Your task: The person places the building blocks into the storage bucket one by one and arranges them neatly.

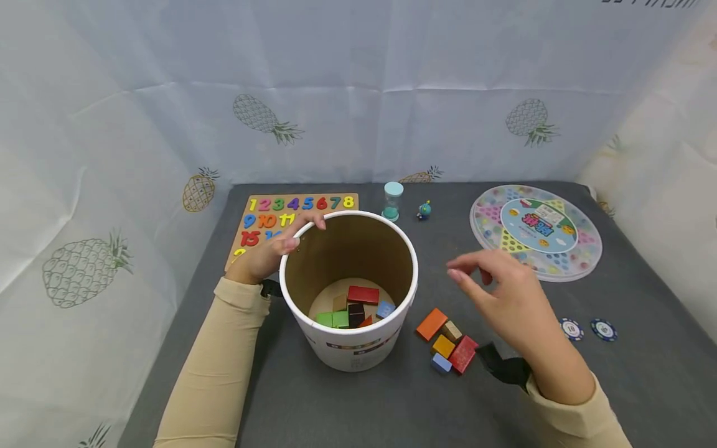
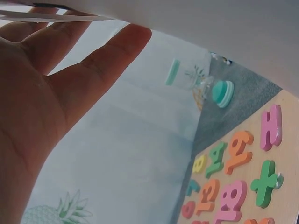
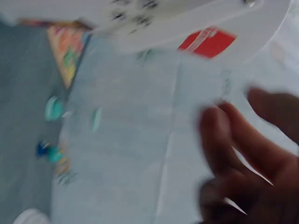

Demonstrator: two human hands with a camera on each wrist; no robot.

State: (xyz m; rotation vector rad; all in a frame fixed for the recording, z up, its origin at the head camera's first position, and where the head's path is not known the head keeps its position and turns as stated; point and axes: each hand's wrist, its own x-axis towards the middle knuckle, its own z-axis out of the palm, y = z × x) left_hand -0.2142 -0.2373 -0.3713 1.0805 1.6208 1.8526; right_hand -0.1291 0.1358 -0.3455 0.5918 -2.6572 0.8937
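A white paper bucket (image 1: 350,361) stands on the dark table in the head view. My left hand (image 1: 266,254) grips its left rim, thumb and fingers on either side of the wall. In the bucket lie several wooden blocks, among them a red block (image 1: 363,295), green blocks (image 1: 333,320) and a blue block (image 1: 385,309). My right hand (image 1: 506,298) hovers right of the bucket with fingers loosely bent and nothing between them. Below it on the table are an orange block (image 1: 432,324), a yellow block (image 1: 443,346), a red block (image 1: 463,354) and a blue block (image 1: 441,363).
A number board (image 1: 238,239) lies behind the bucket on the left. A sand timer (image 1: 393,201) and a small blue-green toy (image 1: 424,210) stand at the back. At the right are a round game board (image 1: 582,261) and two poker chips (image 1: 604,330).
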